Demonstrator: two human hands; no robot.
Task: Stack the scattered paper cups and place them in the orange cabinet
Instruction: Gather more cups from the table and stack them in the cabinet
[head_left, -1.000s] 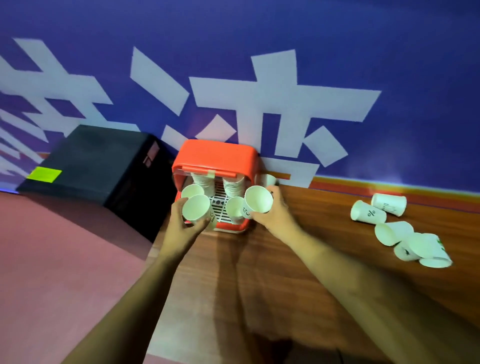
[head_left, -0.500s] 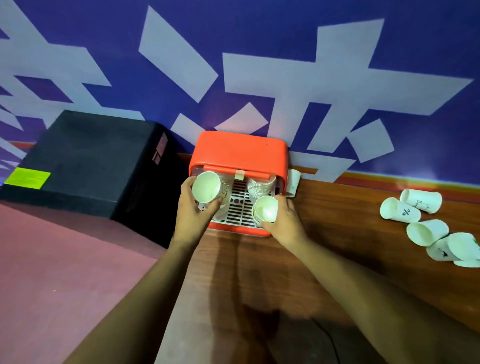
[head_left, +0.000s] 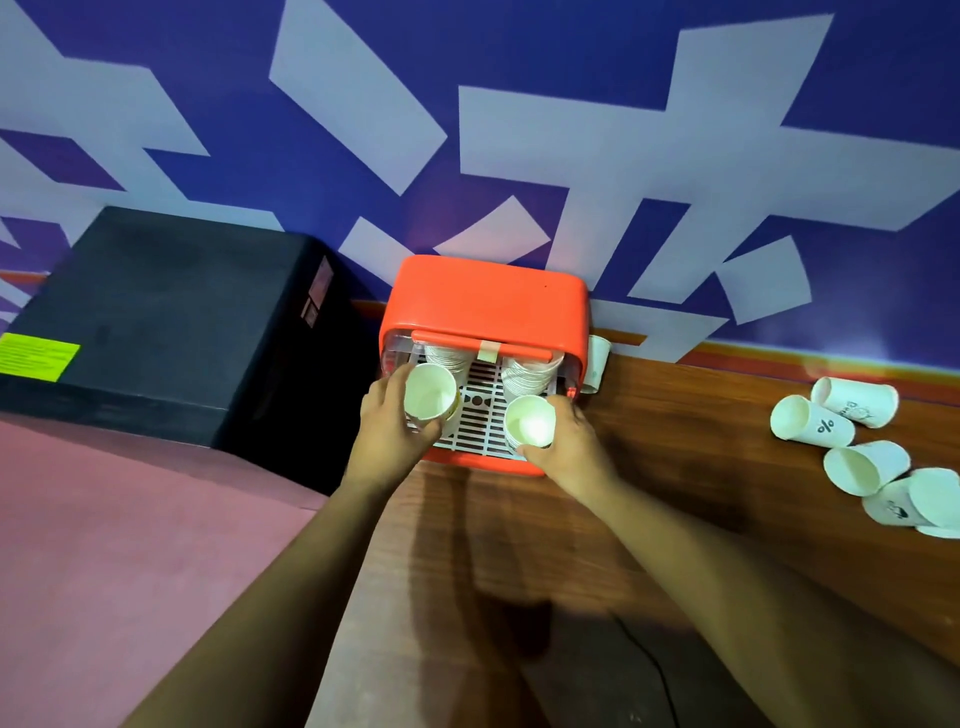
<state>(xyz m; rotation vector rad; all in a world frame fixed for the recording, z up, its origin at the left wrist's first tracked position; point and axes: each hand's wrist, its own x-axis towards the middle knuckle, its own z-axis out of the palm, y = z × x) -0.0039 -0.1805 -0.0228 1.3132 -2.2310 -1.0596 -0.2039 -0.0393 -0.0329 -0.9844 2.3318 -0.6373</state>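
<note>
The orange cabinet (head_left: 488, 301) stands against the wall with its front open, showing a white slatted shelf (head_left: 478, 421). Two stacks of paper cups (head_left: 530, 371) stand at the back of the shelf. My left hand (head_left: 389, 431) grips a stack of white cups (head_left: 430, 391) over the shelf's left side. My right hand (head_left: 569, 441) grips another stack of white cups (head_left: 530, 421) on the shelf's right front. Several loose cups (head_left: 857, 457) lie on their sides on the wooden table (head_left: 701, 467) at the far right.
A black box (head_left: 171, 312) stands left of the cabinet on a pink surface (head_left: 130, 545). One more cup (head_left: 597, 361) leans beside the cabinet's right wall. A thin dark cable (head_left: 654, 670) runs across the table near its front.
Both hands have carried their cup stacks forward from in front of the cabinet into it. The camera has come closer and tilted down.
</note>
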